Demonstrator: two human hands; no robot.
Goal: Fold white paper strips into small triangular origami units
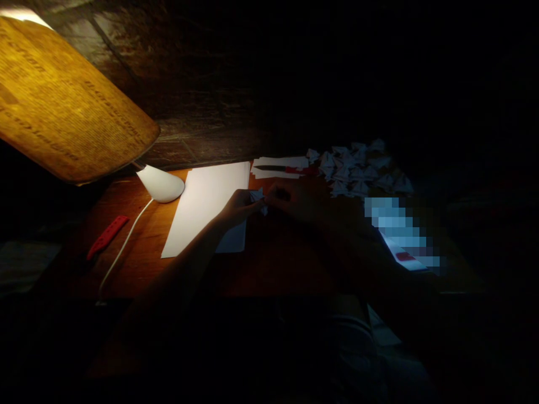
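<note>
My left hand (238,207) pinches a small folded paper piece (257,196) above the right edge of the white paper stack (210,202). Close against it, my right hand (288,199) has its fingers curled and closed at the paper's right side. The piece has pointed corners, but its exact shape is too dark to make out. Behind my hands lie cut paper strips (280,161), with a red-handled knife (272,168) resting on them. Many similar folded paper pieces (349,165) are heaped at the back right.
A lamp with a printed yellow shade (76,101) and white base (162,184) stands at the left; its white cord (126,247) runs to the front edge. A red utility knife (107,235) lies beside the cord. A lit phone (404,249) lies at the right of the wooden table (273,269).
</note>
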